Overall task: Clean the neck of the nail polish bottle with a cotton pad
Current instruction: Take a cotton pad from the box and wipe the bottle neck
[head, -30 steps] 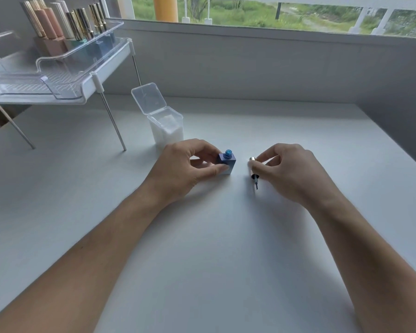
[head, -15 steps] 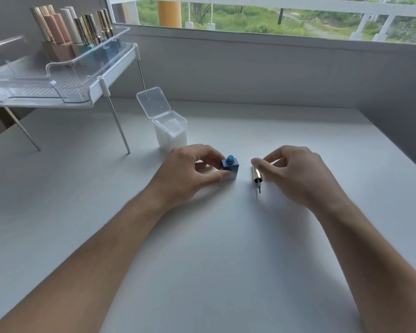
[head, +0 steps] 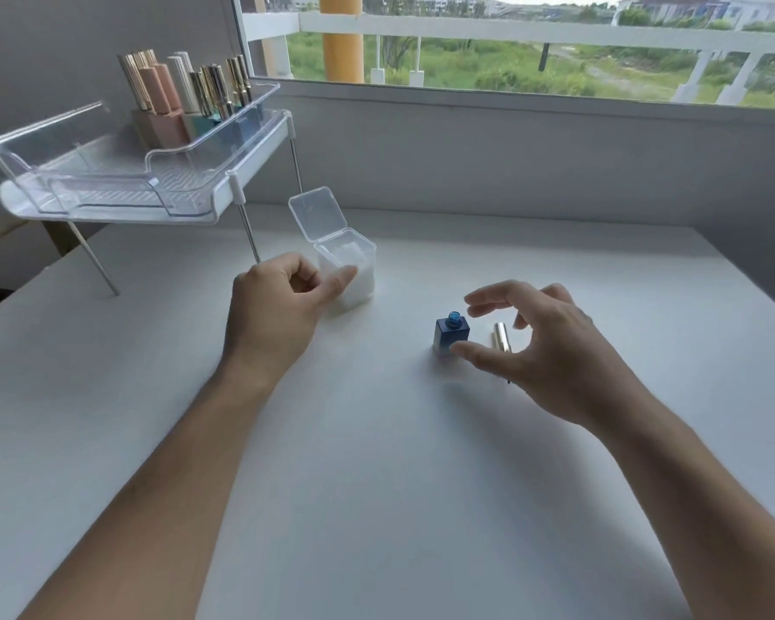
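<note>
Left hand [head: 278, 306] curling loosely, empty, fingertips touching cotton-pad box [head: 347, 270]; right hand [head: 533, 346] spreading wide around bottle [head: 451, 335]; advise pinching one pad only.

The right hand [head: 538, 351] hides the gold cap's [head: 502, 336] brush end; both forearms run off the bottom edge.

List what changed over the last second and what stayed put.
The left hand let go of the blue bottle and moved left and away to the open cotton pad box. The right hand released the gold cap and now reaches open toward the bottle. Bottle upright, uncapped; cap lying beside it; box open.
</note>
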{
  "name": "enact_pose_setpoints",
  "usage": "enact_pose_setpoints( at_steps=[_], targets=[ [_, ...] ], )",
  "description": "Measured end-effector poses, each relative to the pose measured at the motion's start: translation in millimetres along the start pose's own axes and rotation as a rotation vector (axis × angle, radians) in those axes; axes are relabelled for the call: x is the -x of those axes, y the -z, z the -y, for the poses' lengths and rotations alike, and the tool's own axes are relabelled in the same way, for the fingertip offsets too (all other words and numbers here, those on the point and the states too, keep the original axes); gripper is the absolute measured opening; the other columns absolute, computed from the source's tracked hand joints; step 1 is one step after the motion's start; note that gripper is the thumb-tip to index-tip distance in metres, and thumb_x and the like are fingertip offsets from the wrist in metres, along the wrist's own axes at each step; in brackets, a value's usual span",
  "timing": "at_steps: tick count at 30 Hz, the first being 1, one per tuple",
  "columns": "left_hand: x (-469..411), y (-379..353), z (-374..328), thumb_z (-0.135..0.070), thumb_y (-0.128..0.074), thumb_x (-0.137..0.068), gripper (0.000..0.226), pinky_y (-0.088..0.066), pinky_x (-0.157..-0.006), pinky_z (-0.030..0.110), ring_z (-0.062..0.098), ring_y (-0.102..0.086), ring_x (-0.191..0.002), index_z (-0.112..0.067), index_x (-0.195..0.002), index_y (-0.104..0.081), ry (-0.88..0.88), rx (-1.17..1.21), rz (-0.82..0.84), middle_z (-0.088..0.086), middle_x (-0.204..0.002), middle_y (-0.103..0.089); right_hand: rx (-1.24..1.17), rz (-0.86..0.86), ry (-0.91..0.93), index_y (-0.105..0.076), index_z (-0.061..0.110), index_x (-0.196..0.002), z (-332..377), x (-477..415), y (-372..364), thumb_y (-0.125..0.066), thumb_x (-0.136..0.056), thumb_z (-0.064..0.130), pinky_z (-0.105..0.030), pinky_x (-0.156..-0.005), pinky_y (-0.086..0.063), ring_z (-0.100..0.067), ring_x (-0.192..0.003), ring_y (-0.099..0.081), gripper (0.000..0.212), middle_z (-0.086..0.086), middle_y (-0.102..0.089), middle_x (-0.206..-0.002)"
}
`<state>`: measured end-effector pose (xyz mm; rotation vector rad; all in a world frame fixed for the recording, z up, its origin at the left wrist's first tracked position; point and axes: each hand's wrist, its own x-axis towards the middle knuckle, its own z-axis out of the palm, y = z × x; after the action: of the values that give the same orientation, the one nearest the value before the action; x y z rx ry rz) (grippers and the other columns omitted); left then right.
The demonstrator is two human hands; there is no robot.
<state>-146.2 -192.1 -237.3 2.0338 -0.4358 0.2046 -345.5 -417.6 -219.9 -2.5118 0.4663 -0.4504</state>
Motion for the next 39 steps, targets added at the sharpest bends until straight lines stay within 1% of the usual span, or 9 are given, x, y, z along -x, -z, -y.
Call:
enact_pose_setpoints(
  at_steps=[2,7,10,15,18,23,28,34,39],
  targets=[
    [-2,-1,6,-0.06,-0.09,-0.087,0.048,-0.05,-0.065,0.033,0.019,-0.066,-0.074,-0.015,-0.089,-0.071,0.056,-0.028,0.008,-0.004,-0.079,-0.074,0.0,-0.01,0.014,-0.065,0.047,-0.134,1,-1,-4,-0.084,-0.089,0.058,-0.044,-0.109,-0.041,0.013,-0.117,-0.045,0.05,0.037,-0.07,-0.123],
    [-2,-9,10,-0.056,-0.093,-0.084,0.063,-0.049,-0.075,0.033,0.02,-0.069,-0.102,-0.021,-0.128,-0.064,0.076,-0.041,0.041,-0.007,-0.112,-0.072,-0.018,-0.049,0.026,-0.068,0.048,-0.127,4,-5,-11,-0.078,-0.091,0.055,-0.045,-0.108,-0.042,0.013,-0.111,-0.047,0.038,0.041,-0.073,-0.112],
    [-6,-10,14,-0.057,-0.093,-0.084,0.074,-0.054,-0.082,0.037,0.024,-0.07,-0.108,-0.022,-0.143,-0.064,0.068,-0.027,0.072,-0.008,-0.116,-0.072,-0.022,-0.076,0.014,-0.071,0.046,-0.122,3,-7,-14,-0.081,-0.092,0.054,-0.045,-0.105,-0.042,0.013,-0.105,-0.047,0.032,0.039,-0.074,-0.106],
    [-9,-12,14,-0.052,-0.094,-0.086,0.056,-0.062,-0.083,0.045,0.029,-0.076,-0.095,-0.031,-0.133,-0.072,0.066,0.062,0.117,-0.009,-0.109,-0.076,-0.011,-0.105,0.006,-0.072,0.045,-0.113,8,-9,-20,-0.081,-0.095,0.052,-0.048,-0.105,-0.043,0.008,-0.104,-0.05,0.021,0.034,-0.075,-0.106],
    [-9,-15,12,-0.048,-0.095,-0.086,0.048,-0.064,-0.082,0.049,0.032,-0.076,-0.089,-0.034,-0.127,-0.074,0.056,0.115,0.125,-0.009,-0.107,-0.076,-0.024,-0.108,0.003,-0.071,0.045,-0.119,10,-9,-19,-0.079,-0.091,0.063,-0.049,-0.105,-0.043,0.009,-0.109,-0.05,0.033,0.033,-0.075,-0.11],
    [-7,-16,7,-0.044,-0.094,-0.089,0.046,-0.055,-0.061,0.026,0.018,-0.071,-0.075,-0.036,-0.129,-0.075,-0.076,0.098,0.121,-0.011,-0.107,-0.074,-0.104,-0.227,0.024,-0.071,0.048,-0.123,13,-9,-5,-0.066,-0.087,0.078,-0.047,-0.101,-0.049,0.007,-0.105,-0.051,0.047,0.032,-0.076,-0.11],
    [-6,-14,3,-0.043,-0.094,-0.089,0.05,-0.047,-0.066,0.008,0.008,-0.069,-0.08,-0.037,-0.134,-0.073,-0.215,0.078,0.079,-0.014,-0.106,-0.072,-0.184,-0.263,0.078,-0.075,0.05,-0.117,24,-13,0,-0.072,-0.093,0.065,-0.029,-0.086,-0.045,-0.007,-0.102,-0.056,0.028,0.035,-0.076,-0.106],
    [-8,-12,3,-0.037,-0.096,-0.089,0.051,-0.045,-0.068,0.006,0.012,-0.07,-0.08,-0.035,-0.134,-0.073,-0.276,0.083,0.028,-0.013,-0.103,-0.072,-0.17,-0.141,0.14,-0.078,0.048,-0.111,56,-44,2,-0.072,-0.098,0.06,-0.023,-0.074,-0.038,-0.001,-0.095,-0.054,0.018,0.037,-0.072,-0.103],
    [-11,-10,6,-0.036,-0.097,-0.087,0.05,-0.048,-0.068,0.01,0.012,-0.071,-0.079,-0.036,-0.131,-0.072,-0.311,0.054,-0.005,-0.016,-0.101,-0.071,-0.151,-0.094,0.128,-0.084,0.042,-0.098,87,-81,1,-0.075,-0.099,0.055,-0.032,-0.072,-0.042,0.01,-0.069,-0.058,0.017,0.019,-0.075,-0.089]
  ],
)
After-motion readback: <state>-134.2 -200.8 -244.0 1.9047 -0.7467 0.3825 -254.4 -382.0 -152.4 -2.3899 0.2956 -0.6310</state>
